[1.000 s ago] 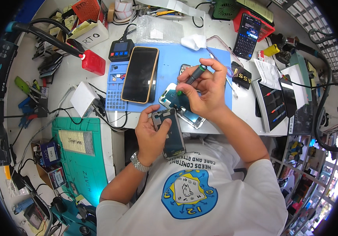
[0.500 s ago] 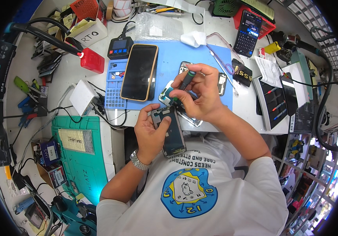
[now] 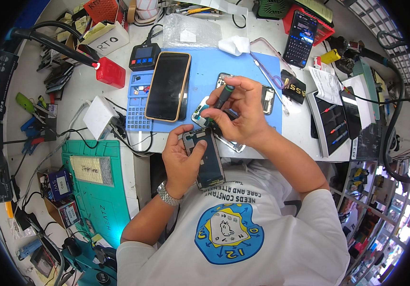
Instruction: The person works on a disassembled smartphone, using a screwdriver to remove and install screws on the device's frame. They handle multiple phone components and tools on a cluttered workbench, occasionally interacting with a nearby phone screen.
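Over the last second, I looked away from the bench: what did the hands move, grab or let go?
The right hand drew the green-tipped screwdriver down and back toward the body, its tip now at the top of the opened phone. The left hand kept its grip on that phone. Nothing was picked up or released. The gold-edged phone on the blue mat stayed put.

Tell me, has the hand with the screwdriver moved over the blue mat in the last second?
Yes. The right hand slid slightly left and toward the person across the blue mat.
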Demonstrator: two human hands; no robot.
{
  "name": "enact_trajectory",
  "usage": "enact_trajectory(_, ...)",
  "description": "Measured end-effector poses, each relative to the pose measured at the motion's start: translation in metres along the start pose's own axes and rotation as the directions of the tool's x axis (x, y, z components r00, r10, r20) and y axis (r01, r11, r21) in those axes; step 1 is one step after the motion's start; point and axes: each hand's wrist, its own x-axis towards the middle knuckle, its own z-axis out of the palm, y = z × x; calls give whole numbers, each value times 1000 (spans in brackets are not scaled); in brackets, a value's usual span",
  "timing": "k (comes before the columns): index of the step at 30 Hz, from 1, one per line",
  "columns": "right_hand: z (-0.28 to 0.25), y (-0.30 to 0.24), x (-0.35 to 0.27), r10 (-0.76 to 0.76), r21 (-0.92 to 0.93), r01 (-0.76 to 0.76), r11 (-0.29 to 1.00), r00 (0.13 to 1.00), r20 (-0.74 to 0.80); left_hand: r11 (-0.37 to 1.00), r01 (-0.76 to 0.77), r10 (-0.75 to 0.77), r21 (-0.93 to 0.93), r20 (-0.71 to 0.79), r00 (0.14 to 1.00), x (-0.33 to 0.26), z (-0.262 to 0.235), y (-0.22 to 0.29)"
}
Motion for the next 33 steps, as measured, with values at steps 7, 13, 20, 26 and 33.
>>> enact_trajectory(7, 0, -3, 2, 32, -27, -32, 999, 999, -19, 1000, -4, 4, 13, -3, 1000, 0, 0, 0)
enact_trajectory(13, 1, -1, 1, 31, -31, -31, 999, 999, -14, 1000, -18, 19, 6, -24, 1000, 0, 4, 0)
enact_trajectory(20, 7, 3, 2, -4, -40, 1, 999, 997, -71, 999, 19, -19, 30, -7, 1000, -1, 0, 2)
enact_trajectory(26, 3, 3, 0, 10, -31, -11, 999, 999, -35, 1000, 6, -6, -13, -4, 1000, 0, 2, 2)
enact_trajectory(33, 5, -8, 3, 26, 128, -16, 992, 997, -77, 996, -66, 66, 63, 9, 998, 0, -6, -8)
